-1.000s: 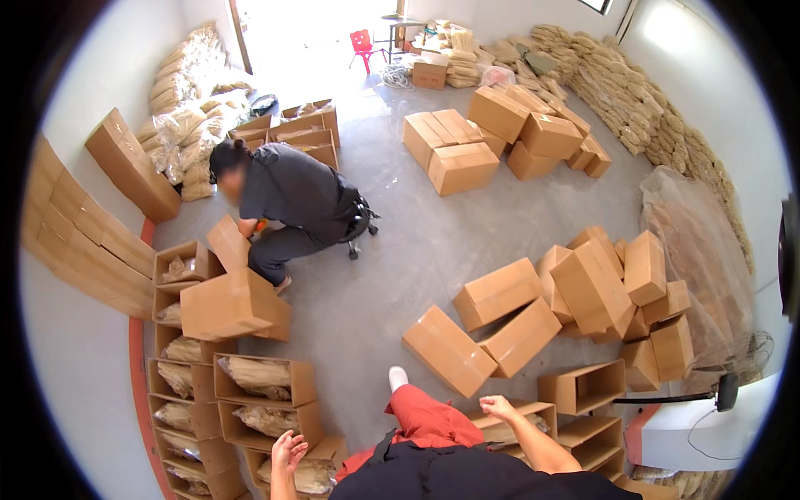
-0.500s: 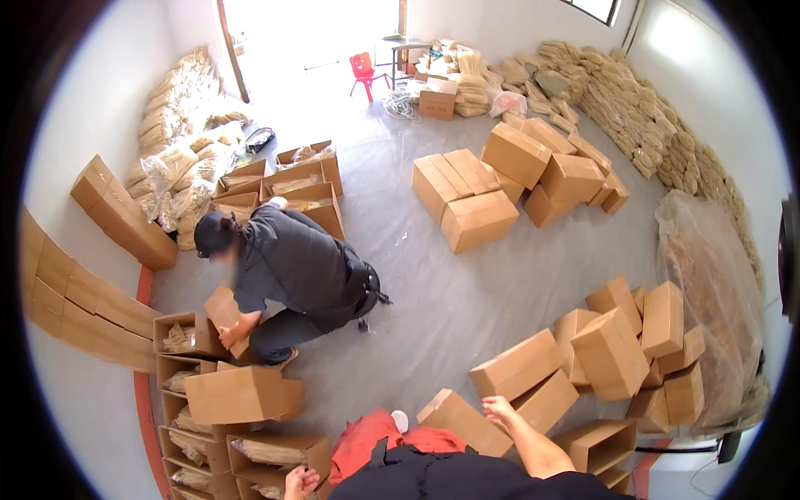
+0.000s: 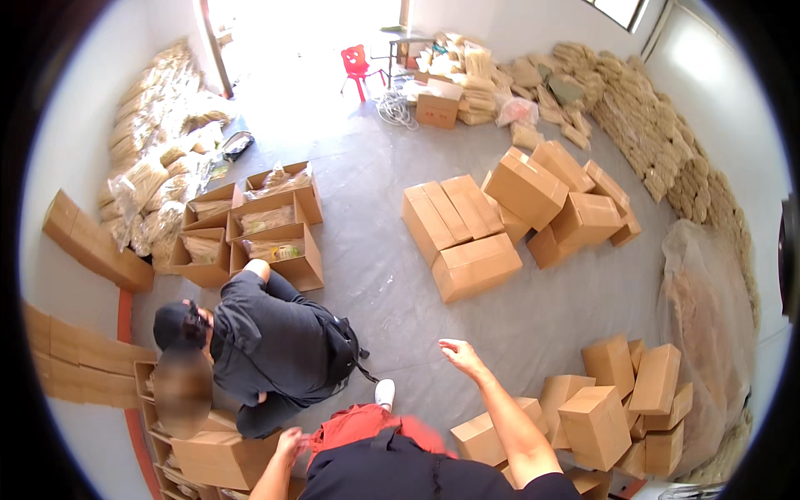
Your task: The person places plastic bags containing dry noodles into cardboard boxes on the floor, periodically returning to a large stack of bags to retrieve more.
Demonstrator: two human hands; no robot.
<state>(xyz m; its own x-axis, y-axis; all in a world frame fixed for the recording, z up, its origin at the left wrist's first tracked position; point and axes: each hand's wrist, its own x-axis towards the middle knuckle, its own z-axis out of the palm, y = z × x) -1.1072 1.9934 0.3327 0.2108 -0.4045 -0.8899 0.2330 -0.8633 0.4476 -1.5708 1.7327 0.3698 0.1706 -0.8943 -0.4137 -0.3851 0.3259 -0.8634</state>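
My right hand point(image 3: 461, 356) is held out over the grey floor, fingers loosely stretched and nothing in them. Low by my red trousers point(image 3: 342, 437), my left hand point(image 3: 290, 443) hangs with its fingers slightly bent and apart, also holding nothing; it is a little blurred. Nearest to the left hand is a closed cardboard box point(image 3: 215, 458) on top of the row of open boxes. Below my right forearm lie closed cardboard boxes point(image 3: 481, 437). My white shoe point(image 3: 384, 393) shows on the floor.
A co-worker point(image 3: 279, 342) in dark clothes bends over the boxes at my left. Open boxes point(image 3: 287, 268) with pale bundles stand beyond. Stacked cartons point(image 3: 475, 265) fill mid-right; more cartons point(image 3: 595, 425) lie near right. Bagged bundles point(image 3: 646, 125) line the wall. A red chair point(image 3: 356, 62) stands by the doorway.
My view has moved forward and turned. My right arm now reaches farther out, away from the near boxes. My white shoe has come forward. The co-worker leans lower over the left boxes.
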